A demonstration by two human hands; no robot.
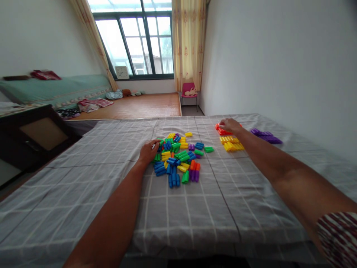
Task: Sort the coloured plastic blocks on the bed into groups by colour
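A mixed pile of coloured plastic blocks (178,156), blue, green, yellow, orange and purple, lies in the middle of a grey checked sheet (195,208). My left hand (149,150) rests at the pile's left edge, its fingers curled among the blocks; what it holds is hidden. My right hand (231,125) reaches far right and is closed on the orange blocks (222,130) of a sorted group. Just in front of that lies a group of yellow blocks (231,143). A row of purple blocks (266,136) sits further right.
The sheet covers a wide bed or table against a white wall (279,67) on the right. Beyond it are a wooden platform (139,106), a small pink chair (189,91), a window with curtains, and dark furniture (33,134) at the left.
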